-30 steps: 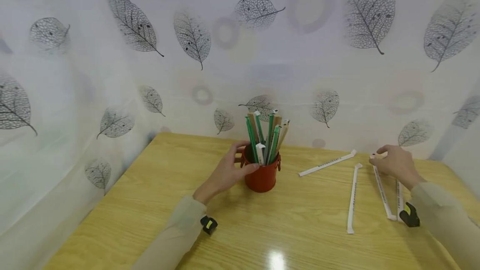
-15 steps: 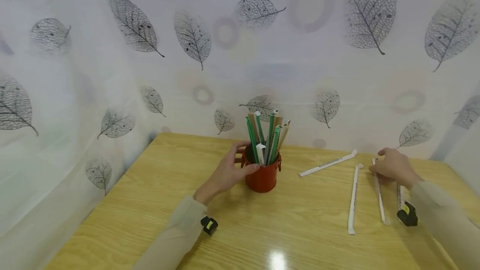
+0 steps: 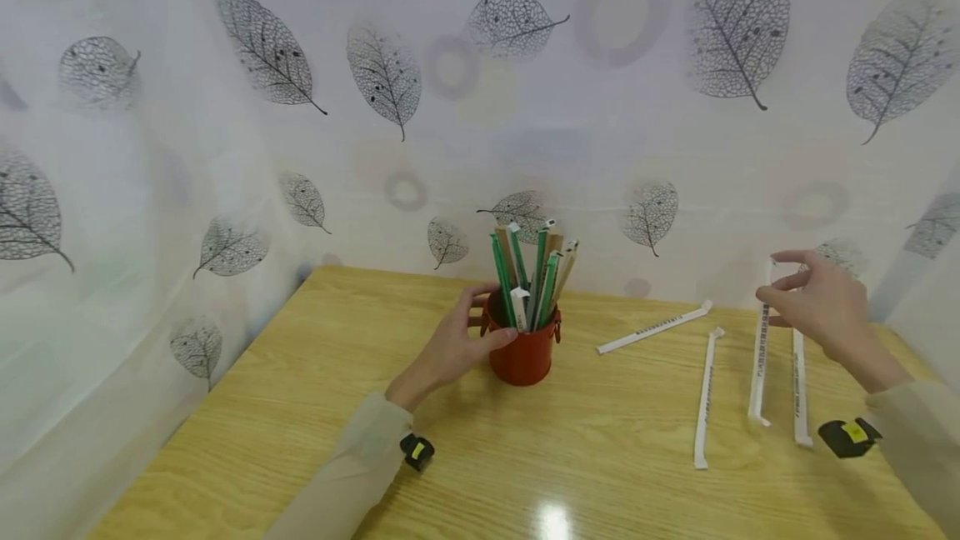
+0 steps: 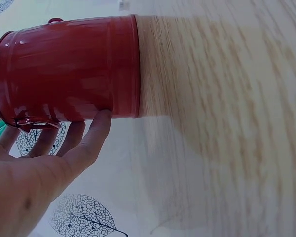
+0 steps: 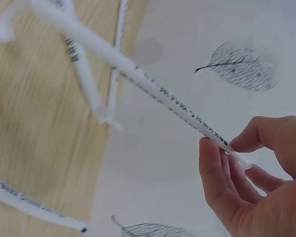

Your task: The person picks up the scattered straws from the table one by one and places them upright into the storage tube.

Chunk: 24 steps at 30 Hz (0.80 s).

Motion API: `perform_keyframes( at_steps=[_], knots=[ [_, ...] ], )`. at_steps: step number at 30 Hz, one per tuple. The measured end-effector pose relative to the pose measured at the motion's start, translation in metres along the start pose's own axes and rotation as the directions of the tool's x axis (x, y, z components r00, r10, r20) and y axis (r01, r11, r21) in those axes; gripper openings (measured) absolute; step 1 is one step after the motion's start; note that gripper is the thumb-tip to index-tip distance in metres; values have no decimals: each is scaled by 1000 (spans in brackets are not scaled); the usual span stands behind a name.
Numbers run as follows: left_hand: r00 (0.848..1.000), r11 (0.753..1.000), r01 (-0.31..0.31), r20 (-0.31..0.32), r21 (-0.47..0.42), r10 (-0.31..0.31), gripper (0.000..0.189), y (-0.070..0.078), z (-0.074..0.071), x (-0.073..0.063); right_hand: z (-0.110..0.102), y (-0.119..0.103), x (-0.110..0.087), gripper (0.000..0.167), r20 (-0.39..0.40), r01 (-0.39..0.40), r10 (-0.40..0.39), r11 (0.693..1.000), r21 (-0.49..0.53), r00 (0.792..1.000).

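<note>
My left hand (image 3: 453, 342) holds a small red metal bucket (image 3: 522, 359), thumb at the near rim and fingers along its side. The left wrist view shows the fingertips against the bucket's wall (image 4: 64, 69). Upright in the bucket stand several paper-wrapped straws (image 3: 550, 286) in green, brown and white. At the right, my right hand (image 3: 828, 307) pinches a white wrapped straw (image 3: 761, 352) near its top end, between thumb and fingers. That straw hangs almost vertically, its printed side visible; the right wrist view shows the straw (image 5: 153, 91) slanting away from the fingertips.
Three more white wrapped straws lie on the wooden table (image 3: 600, 440): a slanted straw (image 3: 654, 327), an upright-lying straw (image 3: 707, 398), and a straw (image 3: 801, 390) beneath the right hand. A leaf-patterned cloth (image 3: 570, 132) closes off the back and sides.
My right hand has picked up a white wrapped straw from the table and raised it, moving slightly right. The left hand and the bucket have stayed in place.
</note>
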<state>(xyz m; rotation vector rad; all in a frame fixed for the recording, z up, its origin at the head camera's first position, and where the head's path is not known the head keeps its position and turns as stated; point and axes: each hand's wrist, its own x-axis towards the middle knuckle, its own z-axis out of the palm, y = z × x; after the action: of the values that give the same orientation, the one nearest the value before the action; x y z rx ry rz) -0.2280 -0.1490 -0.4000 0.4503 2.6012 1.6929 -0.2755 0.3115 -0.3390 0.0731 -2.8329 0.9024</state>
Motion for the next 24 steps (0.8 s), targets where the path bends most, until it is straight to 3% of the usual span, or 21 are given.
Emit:
perform_keyframes(
  at_steps=[4,7,11,18,24],
  knots=[
    [1000,1000,2,1,5,-2,67,0,-1,0,-5,-22,-9,67,-107,24,-17,997,72,994],
    [1000,1000,7,0,13,-7,67,1,-1,0,-8,-37,-15,62,-205,84,-69,994,69,976],
    [1000,1000,11,3,17,-11,67,0,-1,-1,-6,-53,-22,53,-349,217,-173,972,93,921],
    [1000,1000,8,1,5,-8,67,0,0,-1,10,-74,-26,58,-483,477,-328,850,225,812],
    [1000,1000,15,-2,3,-15,67,0,0,-1,23,-92,-28,56,-528,560,-376,792,243,762]
  ],
)
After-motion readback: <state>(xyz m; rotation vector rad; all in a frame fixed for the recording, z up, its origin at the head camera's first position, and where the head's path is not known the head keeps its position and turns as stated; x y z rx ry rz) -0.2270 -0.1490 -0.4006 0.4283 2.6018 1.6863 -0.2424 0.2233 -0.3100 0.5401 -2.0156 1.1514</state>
